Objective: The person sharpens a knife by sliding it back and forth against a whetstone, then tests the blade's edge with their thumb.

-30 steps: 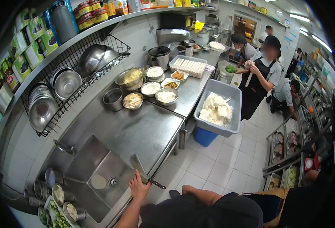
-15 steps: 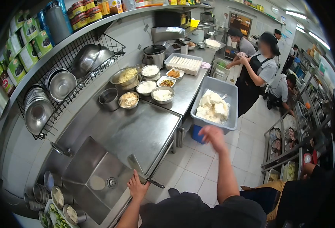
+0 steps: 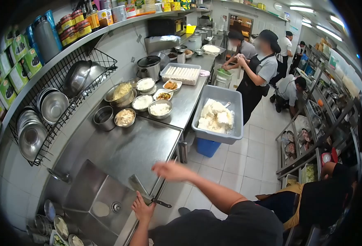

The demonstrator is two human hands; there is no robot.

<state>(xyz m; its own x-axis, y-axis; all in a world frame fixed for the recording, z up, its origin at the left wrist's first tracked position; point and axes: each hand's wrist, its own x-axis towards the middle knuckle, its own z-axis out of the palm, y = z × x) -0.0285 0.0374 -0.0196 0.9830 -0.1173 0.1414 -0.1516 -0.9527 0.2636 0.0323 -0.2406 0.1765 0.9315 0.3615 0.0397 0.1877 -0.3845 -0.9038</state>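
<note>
My left hand (image 3: 143, 208) lies at the sink's front edge, fingers extended and apart. Right beside it is a black-handled knife (image 3: 163, 203), its handle jutting over the counter's front edge and its base next to my thumb. A flat metal blade (image 3: 136, 183) rests at the corner between sink and counter, just past my fingertips. Over the counter's front edge hovers my right hand (image 3: 169, 170), smeared by motion, with its fingers pointing left. Below my left hand's side is the steel sink (image 3: 86, 197), with a pale round patch near its drain.
A grey tub (image 3: 218, 137) of white food stands on a blue bin (image 3: 207, 147). Bowls of white food (image 3: 159, 110) and a metal pot (image 3: 104, 117) sit on the counter. A wire rack (image 3: 103, 61) holds steel bowls. Co-workers stand ahead; another person (image 3: 320, 201) is close at right.
My right hand has swung left and down, from in front of the grey tub to above the counter edge near the knife. My left hand stays at the sink edge. The view has shifted slightly.
</note>
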